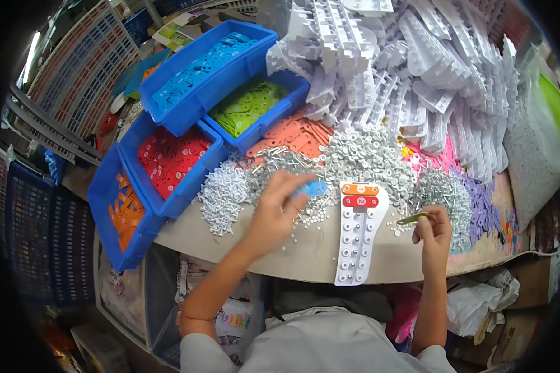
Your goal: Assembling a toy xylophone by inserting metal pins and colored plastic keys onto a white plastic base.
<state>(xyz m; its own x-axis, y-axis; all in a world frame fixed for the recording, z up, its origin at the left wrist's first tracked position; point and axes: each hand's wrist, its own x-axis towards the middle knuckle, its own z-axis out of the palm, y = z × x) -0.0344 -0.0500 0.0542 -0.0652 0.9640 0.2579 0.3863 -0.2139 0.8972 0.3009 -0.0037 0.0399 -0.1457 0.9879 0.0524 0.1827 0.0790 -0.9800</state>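
My left hand (280, 208) is closed on a flat blue plastic strip (316, 188), held above the heaps left of the white panel. Between the fingertips of my right hand (434, 227) is a narrow olive-green strip (410, 219), seen nearly edge-on, just right of the panel. The white panel (362, 239) lies on the table between both hands, its lower end at the front edge. An orange strip (359, 189) and a red strip (361, 201) lie across its top. Below them run two columns of round white studs, with small metal pins between.
Blue bins (168, 112) of blue, green, red and orange strips stand at the left. White panels (410, 68) pile high at the back. Heaps of metal pins (442, 189), white caps (354, 155), white pins (223, 193) and purple strips (484, 211) ring the worktable (305, 255).
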